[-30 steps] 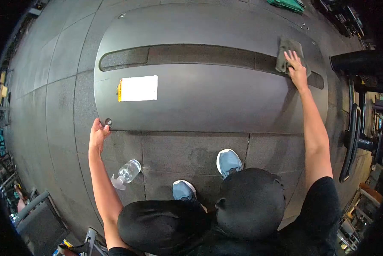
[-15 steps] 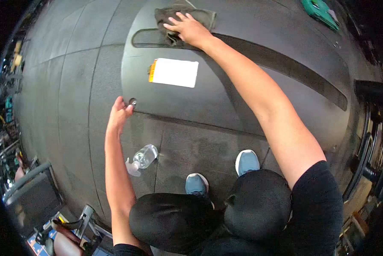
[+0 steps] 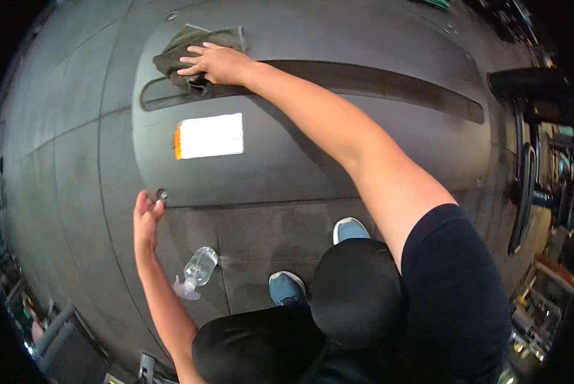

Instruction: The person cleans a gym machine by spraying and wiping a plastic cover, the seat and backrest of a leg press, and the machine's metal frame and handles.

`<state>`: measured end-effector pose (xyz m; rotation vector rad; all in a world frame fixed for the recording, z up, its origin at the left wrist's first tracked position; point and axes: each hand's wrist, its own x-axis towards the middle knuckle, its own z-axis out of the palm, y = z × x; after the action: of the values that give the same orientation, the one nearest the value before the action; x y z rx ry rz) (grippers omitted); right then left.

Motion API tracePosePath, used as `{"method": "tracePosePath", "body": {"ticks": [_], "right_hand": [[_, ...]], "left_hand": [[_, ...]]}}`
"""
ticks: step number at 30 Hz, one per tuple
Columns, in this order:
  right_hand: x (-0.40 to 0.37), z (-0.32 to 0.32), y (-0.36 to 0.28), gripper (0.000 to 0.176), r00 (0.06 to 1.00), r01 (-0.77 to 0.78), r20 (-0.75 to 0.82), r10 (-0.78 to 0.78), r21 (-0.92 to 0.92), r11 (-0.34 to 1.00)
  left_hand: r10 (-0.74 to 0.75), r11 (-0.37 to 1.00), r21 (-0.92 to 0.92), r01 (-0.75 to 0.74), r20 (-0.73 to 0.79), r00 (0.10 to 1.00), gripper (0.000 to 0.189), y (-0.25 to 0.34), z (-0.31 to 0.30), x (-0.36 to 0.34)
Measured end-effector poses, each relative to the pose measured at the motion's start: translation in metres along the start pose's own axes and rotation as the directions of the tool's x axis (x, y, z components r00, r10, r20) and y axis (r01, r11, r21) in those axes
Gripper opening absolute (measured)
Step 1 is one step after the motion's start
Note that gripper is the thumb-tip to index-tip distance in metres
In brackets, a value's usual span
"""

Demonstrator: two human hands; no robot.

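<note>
A large dark grey panel (image 3: pixel 287 173) with rounded corners and a long recessed slot (image 3: pixel 376 83) spans the view before me. My right hand (image 3: pixel 213 64) lies with fingers spread on a crumpled dark grey-green cloth (image 3: pixel 172 56), pressing it against the panel over the slot's left end. At the panel's near-left corner, my left hand (image 3: pixel 147 214) has its fingers and thumb around the edge, beside a round metal fastener (image 3: pixel 163 195). A white label (image 3: pixel 211 136) with an orange end sits on the panel between the hands.
A clear spray bottle (image 3: pixel 201 265) lies on the dark tiled floor (image 3: pixel 76 185), right of my left forearm. My blue shoes (image 3: pixel 287 288) stand near the panel's lower edge. Gym equipment (image 3: pixel 530 160) lines the right side, and a padded seat (image 3: pixel 72 345) shows at lower left.
The camera view has shifted, so the panel and bottle appear farther left. My right hand and the cloth remain near the slot's left end; my left hand stays at the corner.
</note>
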<state>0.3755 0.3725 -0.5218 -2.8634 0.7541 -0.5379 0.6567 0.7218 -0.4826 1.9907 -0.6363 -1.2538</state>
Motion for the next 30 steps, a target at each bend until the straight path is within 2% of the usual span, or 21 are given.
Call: {"method": "tracePosePath", "body": {"ticks": [2, 4, 8, 10, 12, 13, 14, 16, 17, 19, 23, 24, 25, 27, 28, 29, 30], "right_hand": [[-0.068, -0.034, 0.031, 0.067, 1.000, 0.019, -0.002, -0.019, 0.040, 0.999], [-0.144, -0.068, 0.060, 0.069, 0.999, -0.028, -0.021, 0.029, 0.037, 0.999], [-0.287, -0.145, 0.108, 0.081, 0.973, -0.229, -0.001, 0.231, 0.112, 0.967], [-0.349, -0.181, 0.125, 0.085, 0.938, -0.346, 0.027, 0.345, 0.053, 0.937], [-0.405, -0.209, 0.145, 0.087, 0.909, -0.416, -0.006, 0.417, 0.053, 0.908], [-0.427, -0.222, 0.148, 0.089, 0.882, -0.472, -0.015, 0.472, 0.002, 0.882], [-0.446, -0.234, 0.151, 0.090, 0.849, -0.528, -0.015, 0.527, -0.028, 0.849], [-0.483, -0.247, 0.163, 0.090, 0.797, -0.604, -0.067, 0.600, -0.098, 0.791], [-0.498, -0.253, 0.171, 0.090, 0.796, -0.605, -0.070, 0.601, -0.101, 0.790], [-0.521, -0.263, 0.178, 0.092, 0.731, -0.682, -0.082, 0.677, -0.138, 0.719], [-0.544, -0.279, 0.183, 0.089, 0.703, -0.711, -0.146, 0.696, -0.157, 0.686], [-0.561, -0.279, 0.186, 0.089, 0.667, -0.744, -0.223, 0.711, -0.151, 0.650], [-0.583, -0.278, 0.199, 0.086, 0.628, -0.778, -0.304, 0.717, -0.220, 0.589], [-0.635, -0.287, 0.223, 0.081, 0.493, -0.867, -0.386, 0.780, -0.284, 0.408], [-0.631, -0.293, 0.227, 0.081, 0.498, -0.865, -0.384, 0.777, -0.285, 0.413], [-0.629, -0.303, 0.228, 0.079, 0.425, -0.878, -0.351, 0.834, -0.382, 0.287], [-0.636, -0.308, 0.230, 0.078, 0.340, -0.865, -0.328, 0.882, -0.477, 0.156]], "left_hand": [[-0.026, 0.999, -0.018, 0.027, 0.052, 0.998, 0.079, -0.002, -0.007, 0.004], [-0.038, 0.999, 0.016, 0.038, -0.025, 0.999, 0.078, -0.003, -0.005, 0.005], [0.015, 1.000, 0.004, -0.015, 0.054, 0.998, 0.077, -0.014, -0.021, 0.016], [0.016, 1.000, 0.015, -0.017, 0.094, 0.995, 0.076, -0.015, -0.025, 0.020], [0.031, 0.999, 0.018, -0.032, 0.043, 0.999, 0.070, -0.018, -0.026, 0.023], [0.059, 0.998, 0.024, -0.060, 0.025, 0.998, 0.056, -0.020, -0.026, 0.023], [0.064, 0.997, 0.029, -0.065, 0.036, 0.997, 0.056, -0.019, -0.029, 0.025], [0.048, 0.996, 0.062, -0.060, 0.179, 0.983, 0.044, -0.010, -0.031, 0.024], [0.051, 0.996, 0.061, -0.063, 0.181, 0.982, 0.044, -0.010, -0.032, 0.025], [0.001, 0.997, 0.082, -0.015, 0.163, 0.987, 0.059, -0.011, -0.037, 0.028], [0.007, 0.997, 0.077, -0.018, 0.138, 0.990, 0.060, -0.013, -0.035, 0.027], [0.041, 0.997, 0.060, -0.048, 0.110, 0.993, 0.058, -0.014, -0.033, 0.025], [0.075, 0.996, 0.041, -0.078, 0.080, 0.994, 0.057, -0.016, -0.030, 0.022], [0.043, 0.999, 0.012, -0.044, 0.061, 0.997, 0.060, -0.021, -0.038, 0.027], [0.010, 1.000, -0.015, -0.010, 0.048, 0.999, 0.063, -0.022, -0.037, 0.026], [0.005, 1.000, -0.015, -0.005, 0.048, 0.999, 0.063, -0.022, -0.039, 0.025], [0.013, 1.000, 0.008, -0.014, 0.119, 0.993, 0.063, -0.017, -0.038, 0.022]]}}
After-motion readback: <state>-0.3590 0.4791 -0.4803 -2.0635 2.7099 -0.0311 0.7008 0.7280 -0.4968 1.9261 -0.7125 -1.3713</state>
